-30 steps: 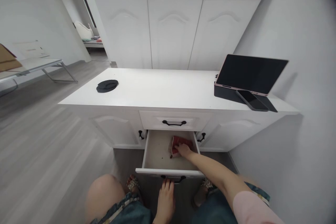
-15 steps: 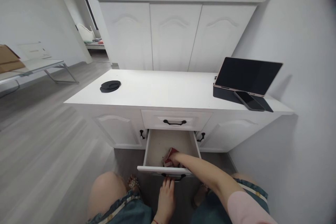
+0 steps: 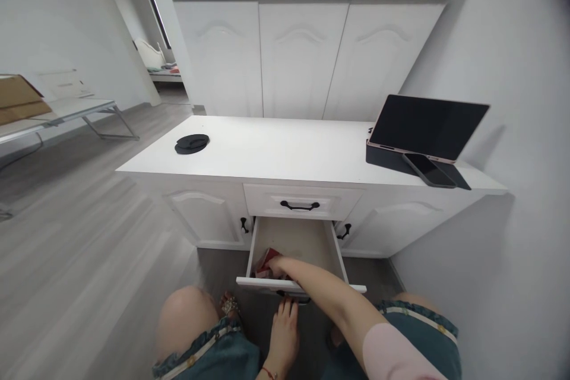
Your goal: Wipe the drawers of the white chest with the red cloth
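Observation:
A lower drawer (image 3: 307, 243) of the white cabinet is pulled open. Inside, at its front left corner, my right hand (image 3: 278, 266) is closed on a red-and-white cloth (image 3: 266, 262) that looks folded or crumpled; the drawer front hides part of both. My left hand (image 3: 285, 326) is below the drawer front, its fingers bent up at the black drawer handle (image 3: 301, 300). The fingertips overlap the handle, whose left part is largely covered. The rest of the drawer's pale floor shows behind my right forearm.
Above is a shut drawer with a black handle (image 3: 299, 206). The white countertop (image 3: 276, 145) carries a round black object (image 3: 191, 143), a tablet (image 3: 428, 129) on a stand and a phone (image 3: 428, 170). My knees flank the drawer.
My right hand has moved left inside the drawer with the cloth, from near the middle to the front left corner. My left hand stays by the handle. The view has shifted slightly.

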A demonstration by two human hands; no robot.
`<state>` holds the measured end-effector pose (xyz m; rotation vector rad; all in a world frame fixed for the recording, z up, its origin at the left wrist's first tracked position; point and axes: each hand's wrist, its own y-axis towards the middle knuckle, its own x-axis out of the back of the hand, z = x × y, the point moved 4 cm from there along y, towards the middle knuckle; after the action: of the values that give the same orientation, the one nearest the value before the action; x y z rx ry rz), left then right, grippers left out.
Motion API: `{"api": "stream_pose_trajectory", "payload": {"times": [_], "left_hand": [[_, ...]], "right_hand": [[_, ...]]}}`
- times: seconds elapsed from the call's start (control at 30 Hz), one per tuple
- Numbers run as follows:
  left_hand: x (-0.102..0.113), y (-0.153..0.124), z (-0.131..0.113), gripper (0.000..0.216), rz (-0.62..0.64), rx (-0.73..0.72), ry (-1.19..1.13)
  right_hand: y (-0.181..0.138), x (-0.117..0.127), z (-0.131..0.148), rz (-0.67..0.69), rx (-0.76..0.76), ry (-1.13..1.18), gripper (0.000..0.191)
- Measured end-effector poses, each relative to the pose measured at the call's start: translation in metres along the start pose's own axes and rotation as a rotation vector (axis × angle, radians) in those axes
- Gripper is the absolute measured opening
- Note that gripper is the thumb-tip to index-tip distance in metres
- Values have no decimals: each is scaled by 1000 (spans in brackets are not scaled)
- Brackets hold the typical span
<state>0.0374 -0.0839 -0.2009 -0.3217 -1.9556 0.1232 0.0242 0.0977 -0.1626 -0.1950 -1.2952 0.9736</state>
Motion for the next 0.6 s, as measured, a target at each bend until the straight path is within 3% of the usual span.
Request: {"api": "stream_pose_trajectory", "payload": {"times": [0.13, 0.33, 0.47, 0.6], "left_hand": [[2, -1, -2, 79, -17, -1, 18], [11, 0, -4, 79, -21, -8, 47], [18, -2, -7, 79, -13, -6, 42], [17, -7, -12, 86, -3, -11, 35]], "right_hand": [[-1, -1, 4, 53, 73, -31, 44], [-12, 7, -17, 27, 166, 70, 54], [-35, 26, -33, -81, 190, 145, 51], [-84, 52, -43, -276, 224, 172, 48]]}}
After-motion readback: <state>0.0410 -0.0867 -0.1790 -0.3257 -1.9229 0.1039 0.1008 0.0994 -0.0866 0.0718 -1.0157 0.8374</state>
